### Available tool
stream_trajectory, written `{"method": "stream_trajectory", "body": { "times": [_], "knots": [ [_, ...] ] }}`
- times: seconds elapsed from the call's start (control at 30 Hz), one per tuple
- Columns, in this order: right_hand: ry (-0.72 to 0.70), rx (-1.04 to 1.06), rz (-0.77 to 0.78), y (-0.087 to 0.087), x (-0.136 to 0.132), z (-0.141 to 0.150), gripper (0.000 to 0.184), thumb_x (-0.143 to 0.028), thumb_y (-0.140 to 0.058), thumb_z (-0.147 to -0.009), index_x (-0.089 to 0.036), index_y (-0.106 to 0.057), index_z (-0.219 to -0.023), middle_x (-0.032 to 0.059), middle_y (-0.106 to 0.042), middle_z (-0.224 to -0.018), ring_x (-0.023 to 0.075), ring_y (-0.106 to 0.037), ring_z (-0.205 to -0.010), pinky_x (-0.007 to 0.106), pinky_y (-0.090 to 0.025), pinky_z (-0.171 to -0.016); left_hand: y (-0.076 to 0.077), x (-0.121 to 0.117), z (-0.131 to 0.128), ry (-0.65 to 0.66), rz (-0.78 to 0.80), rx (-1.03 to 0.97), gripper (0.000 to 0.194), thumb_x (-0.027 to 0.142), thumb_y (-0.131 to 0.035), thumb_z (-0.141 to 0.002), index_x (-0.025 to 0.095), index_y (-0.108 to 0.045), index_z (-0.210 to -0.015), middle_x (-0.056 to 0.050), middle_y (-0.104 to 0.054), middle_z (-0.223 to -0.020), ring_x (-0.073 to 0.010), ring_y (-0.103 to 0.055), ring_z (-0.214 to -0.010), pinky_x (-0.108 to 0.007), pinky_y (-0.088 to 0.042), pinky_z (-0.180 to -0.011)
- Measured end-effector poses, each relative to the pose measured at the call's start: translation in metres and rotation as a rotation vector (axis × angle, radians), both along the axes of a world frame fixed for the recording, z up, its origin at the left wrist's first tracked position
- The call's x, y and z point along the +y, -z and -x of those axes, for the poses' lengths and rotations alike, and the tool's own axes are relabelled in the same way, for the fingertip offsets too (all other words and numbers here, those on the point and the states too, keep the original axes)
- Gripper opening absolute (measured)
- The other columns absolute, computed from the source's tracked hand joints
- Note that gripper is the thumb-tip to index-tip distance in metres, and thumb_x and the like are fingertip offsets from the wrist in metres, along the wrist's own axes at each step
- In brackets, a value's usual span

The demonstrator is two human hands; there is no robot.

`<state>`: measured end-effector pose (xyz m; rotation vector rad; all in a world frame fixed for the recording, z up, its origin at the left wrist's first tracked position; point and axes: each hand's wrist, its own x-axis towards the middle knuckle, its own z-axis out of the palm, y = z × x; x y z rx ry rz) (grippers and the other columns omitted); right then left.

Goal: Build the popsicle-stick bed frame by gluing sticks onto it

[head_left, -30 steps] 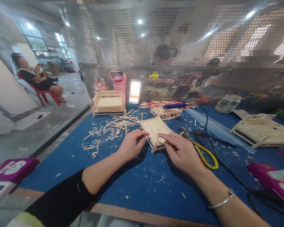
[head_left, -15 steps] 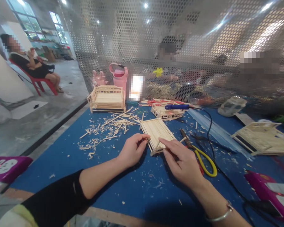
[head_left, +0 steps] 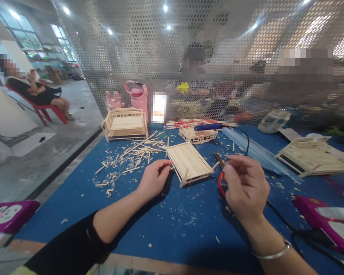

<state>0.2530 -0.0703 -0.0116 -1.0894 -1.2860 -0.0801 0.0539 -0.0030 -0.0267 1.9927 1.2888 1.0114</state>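
Here sits the small stick frame (head_left: 191,162), on the blue table (head_left: 160,229) between the two hands, its slatted top facing up. The slats slant from far left to near right, and the long side seems to run with them. The left hand (head_left: 154,178) is the nearer one: its fingertips come right up to the frame's left edge, apparently touching, forefinger and thumb bent close together — whether they pinch a stick there, one cannot tell.

Over on the other side, the right hand (head_left: 248,187) is well apart from the frame, which lies to the left of its fingers. Those fingers are curled in towards the thumb, just above and beside the cutting tool (head_left: 218,159), whose dark nose points away and towards the frame's right corner. Part of the tool is hidden behind the hand, so its grip cannot be told either.

On to the containers! The pink bottle (head_left: 139,101) stands at the back with its carrying loop up, its contents out of sight. The clear jar (head_left: 274,121) is off at the back right; what it holds, if anything, is too blurred to read. A railed stick frame (head_left: 125,124) stands in front of the bottle — slats and rails showing, loose sticks (head_left: 145,149) scattered nearby.
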Motion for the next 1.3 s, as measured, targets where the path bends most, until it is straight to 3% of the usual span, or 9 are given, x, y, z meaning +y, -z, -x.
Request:
{"method": "stream_trajectory", "body": {
  "times": [0.17,0.3,0.4,0.5,0.57,0.73,1.03,1.2,1.3],
  "knots": [
    [-0.057,-0.042,-0.025,-0.011,-0.011,0.003,0.015,-0.012,-0.054,-0.082,-0.022,-0.053,-0.071,-0.003,-0.053,-0.063,0.0102,-0.051,-0.054,0.024,-0.042,-0.052,-0.004,-0.001,0.001,-0.013,0.068,0.003,0.028,0.024,-0.043,-0.084,0.018,-0.069,-0.091,0.001,-0.061,-0.06,-0.0122,-0.051,-0.051,-0.023,-0.039,-0.05],
    [-0.373,-0.221,0.073,-0.035,-0.036,0.012,0.026,-0.009,-0.053,-0.081,-0.021,-0.045,-0.059,-0.0044,-0.048,-0.055,0.0084,-0.046,-0.049,0.022,-0.037,-0.049,-0.002,0.002,0.002,0.019,0.082,-0.058,0.026,0.029,-0.046,-0.084,0.017,-0.069,-0.088,0.001,-0.061,-0.061,-0.0138,-0.054,-0.056,-0.025,-0.043,-0.057],
    [-0.593,-0.23,0.458,-0.036,-0.048,0.017,0.026,-0.017,-0.056,-0.079,-0.02,-0.044,-0.056,-0.0048,-0.044,-0.051,0.0078,-0.042,-0.047,0.021,-0.033,-0.044,0.0,0.02,0.003,-0.082,0.08,-0.204,0.023,0.021,-0.05,-0.08,0.017,-0.066,-0.097,-0.002,-0.066,-0.077,-0.0166,-0.06,-0.072,-0.029,-0.047,-0.073],
    [-0.653,0.205,0.964,-0.019,-0.042,0.016,0.008,-0.027,-0.055,-0.077,-0.021,-0.052,-0.073,-0.0062,-0.046,-0.054,0.0077,-0.039,-0.043,0.019,-0.031,-0.038,-0.001,0.047,-0.001,-0.138,0.093,-0.277,0.05,0.003,-0.048,-0.069,0.015,-0.054,-0.117,-0.006,-0.065,-0.101,-0.0171,-0.061,-0.09,-0.033,-0.044,-0.09],
    [-0.613,0.515,1.082,-0.006,-0.03,0.012,0.017,-0.026,-0.055,-0.073,-0.021,-0.053,-0.089,-0.0037,-0.055,-0.065,0.0081,-0.043,-0.044,0.019,-0.034,-0.037,-0.003,0.062,-0.006,-0.094,0.147,-0.286,0.064,-0.003,-0.046,-0.062,0.012,-0.047,-0.124,-0.008,-0.066,-0.103,-0.0179,-0.062,-0.094,-0.034,-0.044,-0.092],
    [-0.525,0.686,1.035,0.002,0.002,-0.003,0.029,-0.011,-0.056,-0.058,-0.019,-0.055,-0.085,0.0006,-0.061,-0.079,0.0083,-0.052,-0.052,0.017,-0.04,-0.039,-0.009,0.062,-0.009,0.014,0.244,-0.3,0.067,-0.004,-0.049,-0.058,0.011,-0.047,-0.123,-0.004,-0.07,-0.086,-0.0187,-0.066,-0.086,-0.034,-0.047,-0.087],
    [-0.633,0.541,0.977,-0.007,0.039,-0.012,0.034,-0.005,-0.047,-0.044,-0.017,-0.064,-0.071,0.0026,-0.067,-0.066,0.0082,-0.051,-0.046,0.016,-0.036,-0.038,-0.003,-0.015,0.022,-0.01,0.291,-0.423,0.047,0.012,-0.059,-0.066,0.017,-0.045,-0.11,-0.001,-0.065,-0.084,-0.0134,-0.064,-0.078,-0.03,-0.05,-0.078],
    [-0.517,0.433,0.858,0.006,0.045,-0.008,0.03,-0.014,-0.048,-0.052,-0.017,-0.064,-0.077,0.0035,-0.066,-0.064,0.0107,-0.049,-0.043,0.019,-0.028,-0.033,0.002,-0.029,0.03,-0.111,0.285,-0.455,0.047,0.009,-0.053,-0.064,0.018,-0.043,-0.109,-0.003,-0.063,-0.089,-0.0146,-0.064,-0.082,-0.031,-0.051,-0.079],
    [-0.354,0.348,0.686,0.007,0.042,-0.015,0.025,-0.025,-0.048,-0.067,-0.017,-0.063,-0.085,0.0035,-0.065,-0.07,0.012,-0.049,-0.047,0.023,-0.034,-0.039,-0.003,-0.038,0.032,-0.285,0.083,-0.339,0.042,0.011,-0.051,-0.065,0.018,-0.047,-0.106,-0.003,-0.059,-0.089,-0.0152,-0.061,-0.081,-0.028,-0.05,-0.072]
  ]
}}
